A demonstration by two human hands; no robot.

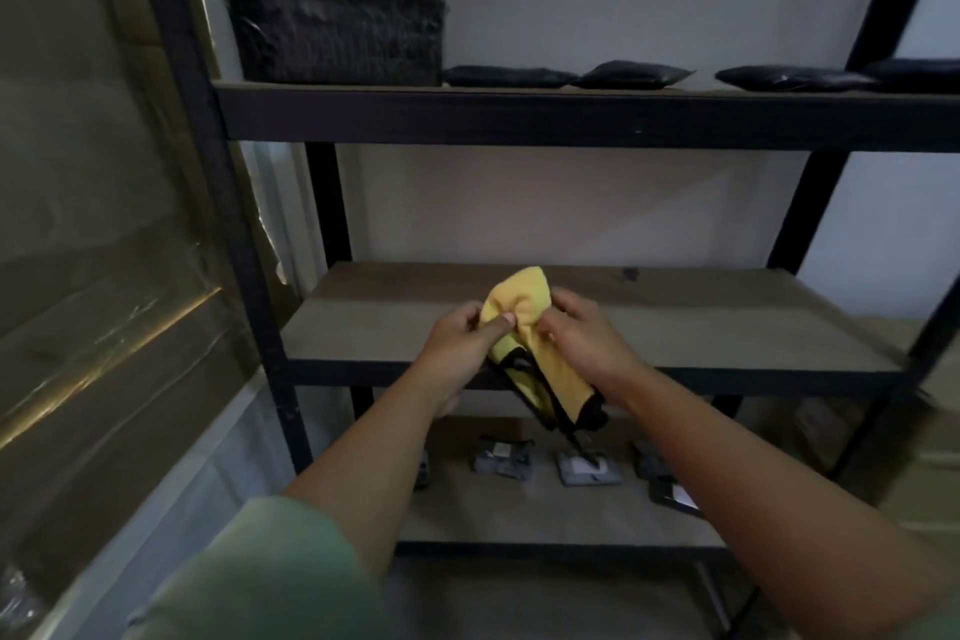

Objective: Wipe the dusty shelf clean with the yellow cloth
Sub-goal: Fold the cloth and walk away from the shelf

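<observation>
Head view: at frame centre the left hand (460,338) and right hand (582,333) both pinch the bunched yellow cloth (524,322), held above the middle shelf (701,327). Wiping looks not yet begun; that board lies bare. Black packets (511,75) sit on the upper shelf, out of the way.

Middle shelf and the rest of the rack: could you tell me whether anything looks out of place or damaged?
Nothing stands out. The middle shelf is bare, and both hands hold the yellow cloth above it.
</observation>
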